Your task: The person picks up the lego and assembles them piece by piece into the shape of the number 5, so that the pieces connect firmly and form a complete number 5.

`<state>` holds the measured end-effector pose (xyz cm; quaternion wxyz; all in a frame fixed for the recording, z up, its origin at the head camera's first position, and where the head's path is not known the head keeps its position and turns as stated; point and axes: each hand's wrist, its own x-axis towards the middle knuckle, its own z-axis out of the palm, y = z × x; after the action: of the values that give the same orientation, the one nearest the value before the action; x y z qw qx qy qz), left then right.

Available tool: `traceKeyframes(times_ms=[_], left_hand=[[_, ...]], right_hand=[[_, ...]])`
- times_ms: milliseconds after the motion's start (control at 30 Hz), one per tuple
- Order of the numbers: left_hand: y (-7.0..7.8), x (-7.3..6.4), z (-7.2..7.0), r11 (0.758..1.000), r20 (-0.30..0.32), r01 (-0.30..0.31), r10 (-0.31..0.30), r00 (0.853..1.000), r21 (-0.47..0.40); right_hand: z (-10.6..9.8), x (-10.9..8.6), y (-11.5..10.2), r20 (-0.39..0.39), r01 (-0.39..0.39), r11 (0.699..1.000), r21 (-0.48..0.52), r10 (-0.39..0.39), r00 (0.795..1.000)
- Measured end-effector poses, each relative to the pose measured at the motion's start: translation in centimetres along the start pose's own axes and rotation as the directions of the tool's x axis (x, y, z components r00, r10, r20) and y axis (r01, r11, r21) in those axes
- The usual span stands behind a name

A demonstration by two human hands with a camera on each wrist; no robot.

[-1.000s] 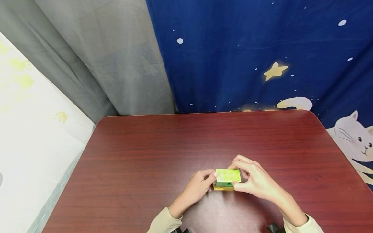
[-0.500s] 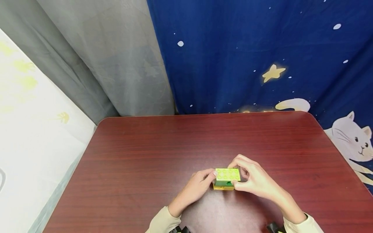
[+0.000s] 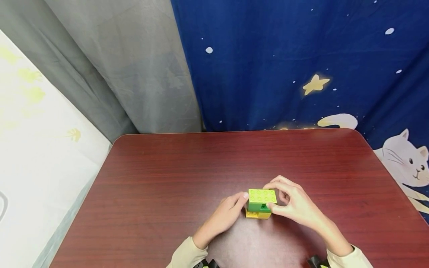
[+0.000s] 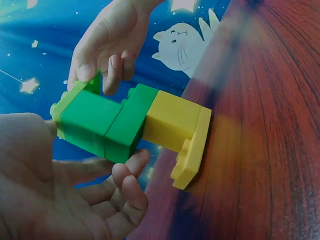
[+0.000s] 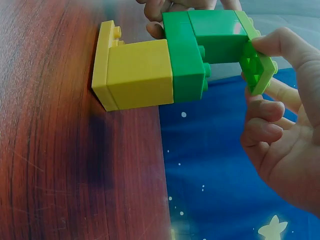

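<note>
A stack of toy building bricks stands between the hands. A yellow flat brick [image 5: 102, 65] forms its base, with a yellow block [image 5: 140, 75], a green brick [image 5: 186, 65] and another green block [image 4: 90, 115] above it. On top is a lime plate [image 3: 262, 195] that overhangs to the right. My right hand [image 3: 296, 206] pinches this overhanging end between thumb and fingers. At the stack's left side my left hand [image 3: 224, 214] holds it, thumb near the plate's left end and fingers behind the green bricks. In the head view the right fingers hide part of the stack's right side.
The dark red wooden table [image 3: 161, 178] extends around the stack. Beyond its far edge hang a grey curtain [image 3: 140, 67] and a blue curtain [image 3: 254, 67] with stars and a cat. A white sheet [image 3: 40, 156] hangs at the left.
The stack's upper part and the right hand have shifted slightly up and away in the head view. More of the green front and the yellow base shows now. The left hand has hardly moved.
</note>
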<state>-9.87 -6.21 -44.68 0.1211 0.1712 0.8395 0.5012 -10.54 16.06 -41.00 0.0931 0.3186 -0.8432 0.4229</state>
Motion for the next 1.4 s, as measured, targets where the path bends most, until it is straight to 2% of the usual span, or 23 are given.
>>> traceKeyframes(times_ms=[167,300,400,600,733,967,1100,1233,1400], left_hand=[[-0.2,0.2,0.1,1.000,-0.042,0.005,-0.005,0.999,-0.011],[-0.5,0.4,0.1,0.999,-0.026,0.022,-0.024,0.999,-0.044],[-0.7,0.5,0.1,0.998,-0.007,0.014,-0.014,1.000,-0.057],[-1.6,0.7,0.3,0.998,-0.054,-0.070,0.070,0.996,0.009],[-1.8,0.8,0.3,0.991,-0.094,-0.114,0.120,0.988,0.067],[-1.9,0.9,0.3,0.959,-0.096,-0.152,0.179,0.979,0.238],[-2.1,0.8,0.5,0.946,-0.094,-0.155,0.189,0.978,0.285],[-2.3,0.8,0.5,0.946,-0.094,-0.139,0.173,0.980,0.292],[-2.5,0.8,0.6,0.947,-0.101,-0.130,0.166,0.981,0.295]], right_hand=[[0.2,-0.1,1.3,-0.042,-0.051,0.999,-0.010,0.050,0.998],[0.3,0.2,1.5,-0.073,-0.115,0.993,0.020,0.116,0.991],[0.3,0.4,1.7,-0.094,-0.142,0.990,0.023,0.144,0.985],[0.9,0.8,2.3,-0.124,-0.193,0.981,0.022,0.194,0.973],[1.2,0.9,2.8,-0.113,-0.221,0.975,0.018,0.221,0.969],[1.8,0.7,3.7,-0.119,-0.200,0.980,-0.023,0.196,0.973],[2.2,0.5,4.0,-0.116,-0.234,0.972,-0.012,0.231,0.966],[2.4,0.3,4.2,-0.073,-0.281,0.960,0.009,0.281,0.957],[2.6,0.0,4.7,-0.034,-0.279,0.959,0.044,0.281,0.959]])
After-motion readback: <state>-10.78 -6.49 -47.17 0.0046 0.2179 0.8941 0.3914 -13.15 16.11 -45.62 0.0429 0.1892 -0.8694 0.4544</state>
